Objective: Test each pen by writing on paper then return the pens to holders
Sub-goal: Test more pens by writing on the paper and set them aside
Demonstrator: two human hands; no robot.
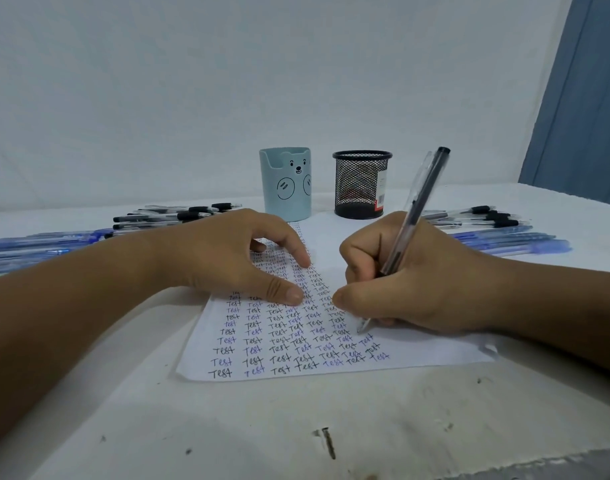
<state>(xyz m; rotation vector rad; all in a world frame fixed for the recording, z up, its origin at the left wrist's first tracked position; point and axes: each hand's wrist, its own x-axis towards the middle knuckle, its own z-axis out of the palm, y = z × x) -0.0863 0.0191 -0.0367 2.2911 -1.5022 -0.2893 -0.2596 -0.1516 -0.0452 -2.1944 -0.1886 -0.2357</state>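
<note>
Black pen (414, 209) in right hand (411, 282) grip

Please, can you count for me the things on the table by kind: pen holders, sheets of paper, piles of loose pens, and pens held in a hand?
Pen holders: 2, the blue bear cup and the black mesh cup
Sheets of paper: 1
Piles of loose pens: 2, the left pile and the right pile
Pen in hand: 1, in the right hand
Total: 6

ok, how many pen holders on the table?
2. A light blue bear-face cup stands behind the paper, above the left hand; a black mesh cup stands just to its right, apart from it. No others visible.
</note>
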